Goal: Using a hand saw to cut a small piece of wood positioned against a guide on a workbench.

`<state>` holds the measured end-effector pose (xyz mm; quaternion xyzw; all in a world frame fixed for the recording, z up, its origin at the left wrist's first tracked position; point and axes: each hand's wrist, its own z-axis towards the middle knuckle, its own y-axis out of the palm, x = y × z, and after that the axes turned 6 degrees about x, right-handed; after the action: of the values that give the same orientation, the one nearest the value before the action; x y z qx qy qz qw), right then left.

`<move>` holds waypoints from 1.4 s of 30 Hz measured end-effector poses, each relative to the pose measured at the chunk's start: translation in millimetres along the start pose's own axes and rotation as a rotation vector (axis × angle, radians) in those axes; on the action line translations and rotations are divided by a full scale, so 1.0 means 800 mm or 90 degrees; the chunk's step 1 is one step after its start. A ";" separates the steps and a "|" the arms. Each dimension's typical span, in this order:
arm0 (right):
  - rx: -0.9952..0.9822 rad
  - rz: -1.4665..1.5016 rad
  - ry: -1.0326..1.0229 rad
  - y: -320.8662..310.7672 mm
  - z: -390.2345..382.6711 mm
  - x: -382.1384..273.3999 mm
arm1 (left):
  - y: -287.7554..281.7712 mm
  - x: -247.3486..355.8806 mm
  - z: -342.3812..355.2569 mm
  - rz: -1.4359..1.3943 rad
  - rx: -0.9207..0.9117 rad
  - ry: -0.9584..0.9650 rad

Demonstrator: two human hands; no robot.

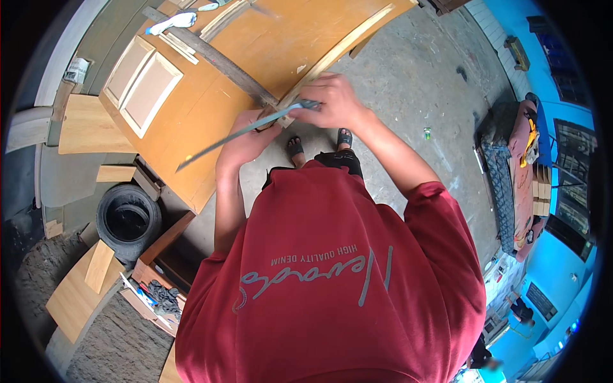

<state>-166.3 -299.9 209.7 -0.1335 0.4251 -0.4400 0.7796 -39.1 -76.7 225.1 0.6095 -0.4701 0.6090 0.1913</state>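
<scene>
Concrete floor [408, 76], open workshop; an orange panelled door [211, 96] lies flat as your work surface. A pale wood strip [345, 45] rests across it, its near end at your hands. Right hand [332, 102]: clenched around the handle of a long metal blade [236, 134]. Left hand [246, 140]: pressed flat near the blade, fingers extended, whether it touches the blade I cannot tell. Risk, judged: if the blade slips off the strip, its edge runs toward your left hand; the unclamped strip could shift.

Long grey blade [236, 133] across wooden strip [332, 56]
</scene>
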 end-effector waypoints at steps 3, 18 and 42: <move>-0.007 -0.006 -0.044 0.006 0.005 0.004 | -0.003 0.016 -0.003 0.028 -0.013 0.003; -0.004 0.003 -0.021 -0.012 -0.007 0.029 | -0.013 0.034 -0.005 0.006 -0.031 0.059; 0.005 0.018 -0.059 -0.003 -0.008 0.024 | 0.000 0.015 0.001 0.060 -0.085 -0.039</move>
<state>-168.1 -315.7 196.7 -0.1444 0.3886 -0.4238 0.8053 -40.9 -81.1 236.5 0.5911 -0.5432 0.5656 0.1884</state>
